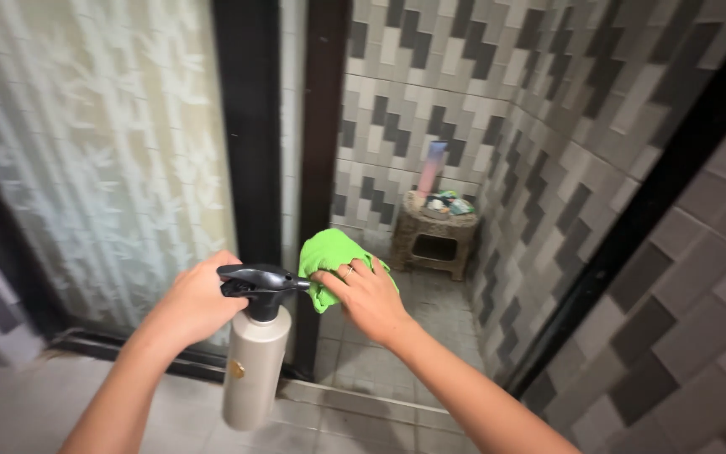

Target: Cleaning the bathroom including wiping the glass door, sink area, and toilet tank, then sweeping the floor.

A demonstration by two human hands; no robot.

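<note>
Tiled shower stall, grey zigzag wall tiles (430, 84), frosted glass door (102, 151) on your left with a black frame (249, 126). Your left hand (199, 303) has fingers closed round the neck of a spray bottle (254, 361), beige body, black trigger head, held upright over the door threshold. Your right hand (367, 294) has fingers curled shut on a bunched green cloth (329, 256), pressed right at the bottle's nozzle tip, touching it. Ring on one right finger. Further back, a wicker stool (434, 235) stands in the stall corner on the tiled floor (397, 336), small toiletries on top, too blurred to identify.
</note>
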